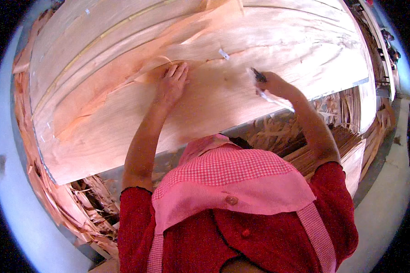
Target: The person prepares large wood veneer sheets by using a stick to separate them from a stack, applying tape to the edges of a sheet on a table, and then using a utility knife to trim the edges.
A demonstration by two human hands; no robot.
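Head view shows us a broad pale wood sheet [223, 93], its near edge slanting from the near-left corner up to the near-right corner. On its left half lies an orange veneer strip [132, 68], its long axis running diagonally from near the left edge towards the far edge. Our left hand [174, 82] is the nearer to it: the strip lies ahead and to the left, by the fingertips. That hand rests palm down, fingers side by side, gripping nothing that we can see.

Our right hand [278, 84] is well apart, towards the near-right corner, its fingers closed on a small dark tool [258, 75] that points away and leftward, across from the strip. Blur keeps us from telling whether its tip touches the wood. A whitish band [278, 101] shows below that hand. Between the hands, farther off, sits a white tab [223, 54].
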